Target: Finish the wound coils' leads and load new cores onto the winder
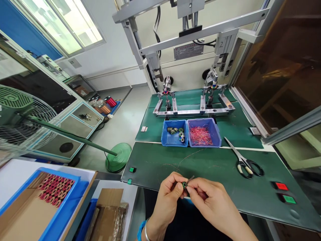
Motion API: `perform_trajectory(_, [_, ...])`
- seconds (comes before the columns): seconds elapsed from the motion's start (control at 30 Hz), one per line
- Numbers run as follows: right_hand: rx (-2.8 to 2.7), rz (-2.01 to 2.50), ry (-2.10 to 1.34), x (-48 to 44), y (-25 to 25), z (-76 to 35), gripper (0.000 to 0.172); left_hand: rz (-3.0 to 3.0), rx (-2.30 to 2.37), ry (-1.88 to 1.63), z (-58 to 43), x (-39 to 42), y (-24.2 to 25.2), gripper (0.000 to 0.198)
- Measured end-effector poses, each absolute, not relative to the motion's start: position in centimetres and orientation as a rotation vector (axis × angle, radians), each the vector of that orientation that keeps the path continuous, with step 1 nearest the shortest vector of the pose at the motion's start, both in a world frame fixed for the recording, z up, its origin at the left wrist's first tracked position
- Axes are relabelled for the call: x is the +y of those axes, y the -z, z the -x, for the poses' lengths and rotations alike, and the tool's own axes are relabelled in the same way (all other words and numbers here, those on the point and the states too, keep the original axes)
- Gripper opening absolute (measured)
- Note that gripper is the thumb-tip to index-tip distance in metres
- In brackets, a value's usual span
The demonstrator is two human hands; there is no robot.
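My left hand pinches a small round toothed core, black and green like a motor armature, between thumb and forefinger above the table's front edge. Close against it, the fingers of my right hand are pressed together. A thin grey strip sticks up between the core and the right fingertips; its lower end is hidden. Beyond the hands, a blue bin contains several similar cores and small cylindrical parts. Beside it, a purple bin carries a heap of red wire scraps.
Black-handled scissors lie open on the green table. Red and green buttons sit at right. A two-station metal fixture stands behind the bins. At left are a blue tray of reddish cores and a fan.
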State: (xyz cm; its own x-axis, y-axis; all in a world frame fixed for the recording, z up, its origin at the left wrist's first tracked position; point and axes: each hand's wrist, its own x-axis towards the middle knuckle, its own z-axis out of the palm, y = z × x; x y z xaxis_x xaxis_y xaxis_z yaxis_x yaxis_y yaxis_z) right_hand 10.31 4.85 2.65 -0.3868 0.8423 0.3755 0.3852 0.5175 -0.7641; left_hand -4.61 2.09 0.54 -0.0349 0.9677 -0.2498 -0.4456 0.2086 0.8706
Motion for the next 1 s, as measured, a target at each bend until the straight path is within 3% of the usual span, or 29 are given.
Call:
perform_trajectory(0.4, [-1.854,0.987,-0.528,4.3,-2.0,-9.7,0.018,-0.028,0.842,-1.174,3.3,2.0,-1.5,0.032])
perform_trajectory(1.0, [-1.894,0.93,-0.28,4.2,-1.7,-10.1,0.014,-0.102,0.845,-1.221,2.4,1.6,-1.4,0.028])
